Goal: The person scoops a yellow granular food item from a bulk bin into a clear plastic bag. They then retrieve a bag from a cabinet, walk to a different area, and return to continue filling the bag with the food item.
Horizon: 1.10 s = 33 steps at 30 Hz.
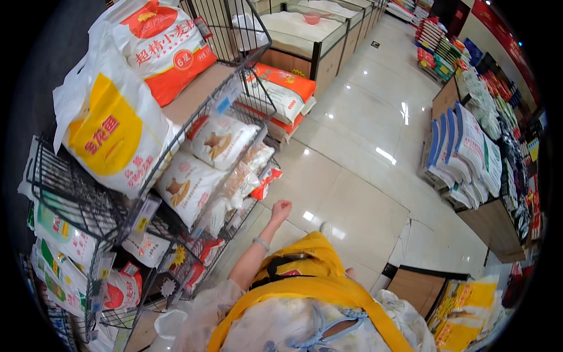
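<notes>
My left hand (281, 210) hangs over the tiled floor with its fingers curled in, and nothing shows in it. A pale bangle (261, 243) circles that wrist. Nearest to it, on the left, are small clear-wrapped packs (241, 179) and a red-and-white pack (266, 182) on a wire shelf. Of my right hand (350, 272) only a sliver of skin shows past the yellow apron (303, 259); the apron hides the rest. White flour bags (191, 187) lie on the shelf up and left of my left hand.
A black wire rack (132, 215) rises close on my left, bearing a large yellow-and-white bag (116, 132). Orange-and-white sacks (281, 94) stand beside glass-sided bins (327, 37) ahead. Stacked blue-edged sacks (462, 149) flank the tiled aisle (352, 132). A low wooden platform (413, 288) sits at right.
</notes>
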{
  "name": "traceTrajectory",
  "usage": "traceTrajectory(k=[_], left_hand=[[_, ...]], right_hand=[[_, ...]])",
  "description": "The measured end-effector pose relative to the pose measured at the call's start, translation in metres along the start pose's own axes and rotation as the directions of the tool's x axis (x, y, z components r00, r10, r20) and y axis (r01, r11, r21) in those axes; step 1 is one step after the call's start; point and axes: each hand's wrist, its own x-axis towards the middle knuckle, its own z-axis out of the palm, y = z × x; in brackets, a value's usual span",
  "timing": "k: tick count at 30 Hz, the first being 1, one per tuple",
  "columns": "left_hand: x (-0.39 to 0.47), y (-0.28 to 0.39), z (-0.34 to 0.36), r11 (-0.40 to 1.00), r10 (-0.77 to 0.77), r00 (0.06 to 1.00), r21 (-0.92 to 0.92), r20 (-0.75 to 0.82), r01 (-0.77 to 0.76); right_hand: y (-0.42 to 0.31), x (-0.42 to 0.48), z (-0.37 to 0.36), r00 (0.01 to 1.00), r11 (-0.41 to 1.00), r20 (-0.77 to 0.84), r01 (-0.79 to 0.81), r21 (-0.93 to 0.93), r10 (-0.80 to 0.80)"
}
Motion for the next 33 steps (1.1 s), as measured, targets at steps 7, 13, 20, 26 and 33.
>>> traceTrajectory(k=[7, 13, 20, 26, 33], left_hand=[[0.004, -0.059, -0.053, 0.843, -0.532, 0.834, -0.185, -0.144, 0.506], [0.119, -0.045, -0.020, 0.806, -0.591, 0.765, -0.212, -0.257, 0.552], [0.309, 0.128, 0.109, 0.953, -0.169, 0.983, 0.241, -0.068, 0.181], [0.525, 0.349, 0.059, 0.895, 0.375, 0.769, 0.420, -0.517, -0.153], [0.652, 0.654, -0.153, 0.758, 0.642, 0.367, 0.629, -0.673, -0.173]], right_hand=[[-0.199, 0.194, -0.108, 0.939, 0.944, -0.101, 0.326, -0.049, -0.329], [-0.323, 0.292, -0.120, 0.875, 0.839, -0.189, 0.482, 0.252, -0.446], [-0.337, 0.342, -0.218, 0.847, 0.868, -0.256, 0.494, 0.052, -0.466], [-0.246, 0.403, -0.241, 0.935, 0.985, -0.353, 0.089, 0.145, -0.033], [-0.265, 0.451, -0.246, 0.975, 0.998, -0.221, -0.043, -0.054, 0.030]])
